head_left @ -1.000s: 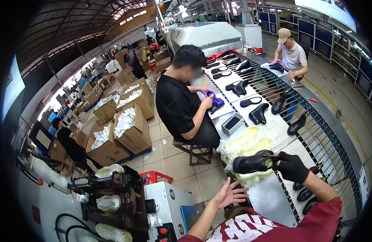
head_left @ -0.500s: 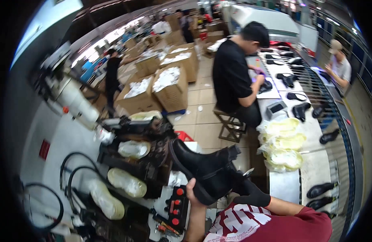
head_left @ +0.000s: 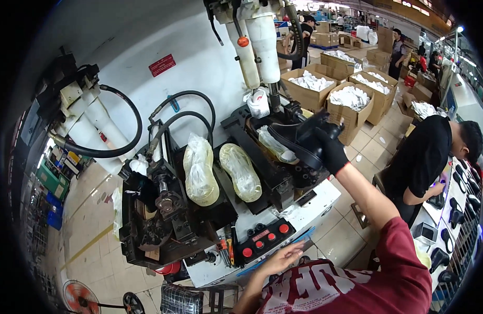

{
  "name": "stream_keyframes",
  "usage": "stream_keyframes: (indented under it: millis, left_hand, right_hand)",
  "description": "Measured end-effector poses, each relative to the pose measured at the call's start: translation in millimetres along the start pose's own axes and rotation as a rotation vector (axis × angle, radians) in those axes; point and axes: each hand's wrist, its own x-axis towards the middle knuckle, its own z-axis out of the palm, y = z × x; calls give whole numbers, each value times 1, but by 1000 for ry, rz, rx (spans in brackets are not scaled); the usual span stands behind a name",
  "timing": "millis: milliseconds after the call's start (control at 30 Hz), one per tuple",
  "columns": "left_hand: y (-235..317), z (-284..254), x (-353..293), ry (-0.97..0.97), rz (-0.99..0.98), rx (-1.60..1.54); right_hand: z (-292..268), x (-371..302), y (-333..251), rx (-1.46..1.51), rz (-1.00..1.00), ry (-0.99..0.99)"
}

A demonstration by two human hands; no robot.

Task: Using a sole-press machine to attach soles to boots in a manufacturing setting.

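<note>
My right hand [head_left: 325,142], in a black glove, grips a black boot [head_left: 289,137] by its upper part. The boot lies tilted over the right-hand station of the press machine [head_left: 277,178], partly covering a plastic-wrapped, sole-shaped pad [head_left: 273,142] there. Whether the boot touches that pad I cannot tell. Lower down, my bare left hand [head_left: 284,258] is held out with its fingers extended and nothing in it. It is near the control box [head_left: 262,239] with red buttons.
Two more wrapped sole-shaped pads [head_left: 240,172] lie between the stations. White cylinders [head_left: 263,47] with hoses hang above. Screwdrivers [head_left: 228,248] stand beside the control box. A seated person [head_left: 430,162] works at right, before cardboard boxes [head_left: 351,112] of white material. A fan [head_left: 80,297] stands lower left.
The view has swung left toward the machine. The boot has moved from in front of my body to over the right station. My left hand has let go of it.
</note>
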Motion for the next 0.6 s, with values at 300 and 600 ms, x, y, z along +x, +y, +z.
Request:
stream_keyframes:
  millis: [300,600]
  left_hand:
    - [-29,8,-2,319,-227,166]
    - [-113,-5,-3,432,36,-30]
  right_hand:
    - [38,148,125,-937,-625,-190]
    - [30,145,112,-1216,-552,-365]
